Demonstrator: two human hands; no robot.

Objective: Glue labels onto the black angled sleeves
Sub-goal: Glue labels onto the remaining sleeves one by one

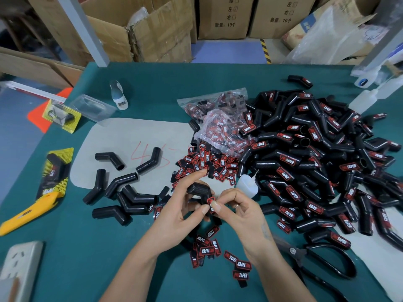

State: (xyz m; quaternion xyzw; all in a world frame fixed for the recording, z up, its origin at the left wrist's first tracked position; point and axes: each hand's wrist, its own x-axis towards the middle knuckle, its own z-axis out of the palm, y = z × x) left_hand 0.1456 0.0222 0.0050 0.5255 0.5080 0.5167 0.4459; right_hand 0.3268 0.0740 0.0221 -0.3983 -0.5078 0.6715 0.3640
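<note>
Gripping 1 black angled sleeve (199,192) at lower centre, left hand (185,205) curled round it; right hand (236,209) pinching label (211,204) against its end.

Unlabelled black angled rubber sleeves (122,192) are lying left on the green-covered surface (87,247). The heap of red-labelled black sleeves (316,160) is sitting right, with loose red-and-black labels (205,164) between them.

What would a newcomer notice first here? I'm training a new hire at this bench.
Probably the big pile of labelled black sleeves heaped across the right half of the green table. Next, at centre front, the left hand and right hand hold one sleeve while fingers press a red label onto it.
</note>
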